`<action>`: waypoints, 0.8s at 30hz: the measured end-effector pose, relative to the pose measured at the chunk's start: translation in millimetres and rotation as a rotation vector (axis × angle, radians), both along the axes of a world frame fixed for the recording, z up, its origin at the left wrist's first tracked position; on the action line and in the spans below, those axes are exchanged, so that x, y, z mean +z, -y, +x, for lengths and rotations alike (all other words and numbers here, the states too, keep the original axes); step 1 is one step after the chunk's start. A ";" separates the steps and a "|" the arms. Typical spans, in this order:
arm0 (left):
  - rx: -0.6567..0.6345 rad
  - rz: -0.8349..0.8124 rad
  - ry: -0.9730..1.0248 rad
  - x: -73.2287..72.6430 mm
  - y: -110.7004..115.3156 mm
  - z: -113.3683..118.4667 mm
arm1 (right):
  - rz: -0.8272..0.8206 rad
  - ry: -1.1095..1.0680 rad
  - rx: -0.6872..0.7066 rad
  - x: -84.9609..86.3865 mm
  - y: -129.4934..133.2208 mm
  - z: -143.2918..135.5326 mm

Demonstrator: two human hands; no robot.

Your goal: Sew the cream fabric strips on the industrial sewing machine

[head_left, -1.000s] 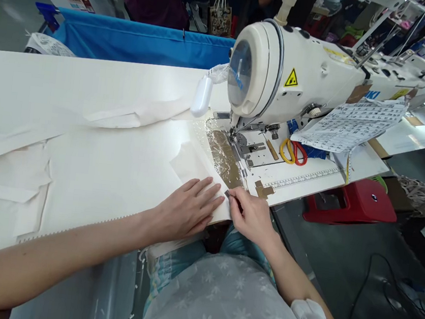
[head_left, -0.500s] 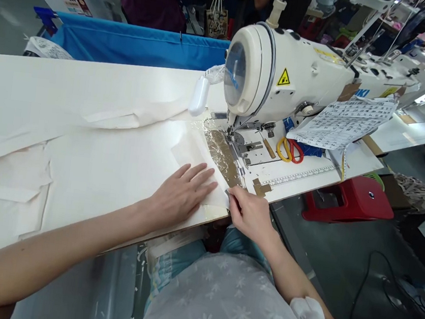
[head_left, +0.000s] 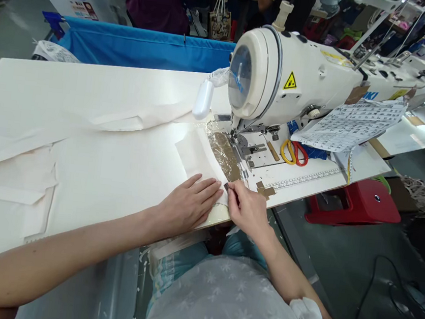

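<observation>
A white fabric piece [head_left: 198,152] lies on the white table in front of the sewing machine [head_left: 260,78]. My left hand [head_left: 192,201] rests flat on its lower part, fingers stretched out and close to each other. At the fabric's right edge, my right hand [head_left: 247,207] is closed in a pinch on a small dark object [head_left: 226,186], too small to identify. The machine's needle area is above and beyond both hands, touching neither.
Other white fabric [head_left: 11,172] lies at the left, with a long strip [head_left: 140,118] behind. Yellow and red scissors [head_left: 293,153] and printed paper [head_left: 350,124] are right of the needle. A red stool [head_left: 357,204] stands beyond the table edge.
The view has shifted slightly. The lower fabric edge now shows dark marks beside my left fingers, and my left hand lies a little closer to my right hand.
</observation>
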State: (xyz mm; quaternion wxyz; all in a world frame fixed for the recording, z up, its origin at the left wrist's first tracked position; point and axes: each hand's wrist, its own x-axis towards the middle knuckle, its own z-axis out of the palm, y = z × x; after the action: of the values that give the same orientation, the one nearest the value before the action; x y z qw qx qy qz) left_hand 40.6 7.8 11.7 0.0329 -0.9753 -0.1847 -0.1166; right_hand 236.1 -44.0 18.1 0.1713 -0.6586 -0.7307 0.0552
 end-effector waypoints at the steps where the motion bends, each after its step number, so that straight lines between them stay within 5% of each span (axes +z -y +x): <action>1: -0.003 0.009 0.007 -0.5 0.0 0.4 | -0.001 0.003 0.001 0.1 -0.4 -0.5; 24: -0.033 0.106 0.071 -3.3 -0.3 2.5 | 0.032 0.096 0.042 2.2 5.5 -1.1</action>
State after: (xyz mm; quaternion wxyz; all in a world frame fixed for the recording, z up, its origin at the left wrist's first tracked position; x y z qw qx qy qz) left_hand 43.1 8.2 8.4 0.0761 -0.9704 -0.1632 -0.1612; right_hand 234.9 -49.5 20.3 0.1454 -0.6422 -0.7525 0.0157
